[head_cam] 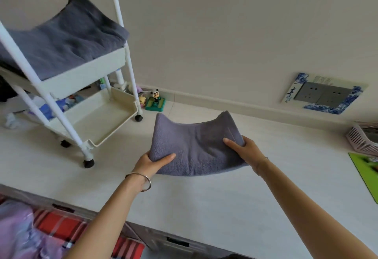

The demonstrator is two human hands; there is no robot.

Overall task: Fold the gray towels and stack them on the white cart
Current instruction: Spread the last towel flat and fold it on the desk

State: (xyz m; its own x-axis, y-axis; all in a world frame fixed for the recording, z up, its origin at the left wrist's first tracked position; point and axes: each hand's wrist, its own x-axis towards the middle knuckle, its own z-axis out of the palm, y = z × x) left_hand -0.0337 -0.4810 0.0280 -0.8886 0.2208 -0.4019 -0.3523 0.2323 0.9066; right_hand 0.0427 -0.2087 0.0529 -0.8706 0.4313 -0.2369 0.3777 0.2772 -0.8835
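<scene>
A small panda figurine on a green base [155,102] stands against the beige wall [225,33]. A grey wall socket [321,95] has a blue-and-white frame [327,108].

Between the left hand [152,163] and the right hand [246,152], the gray towel [196,152] is matt, napped cloth. Beyond the left hand, the white cart [81,76] looks like smooth plastic; the wrist bangle [150,181] is shiny metal.
</scene>
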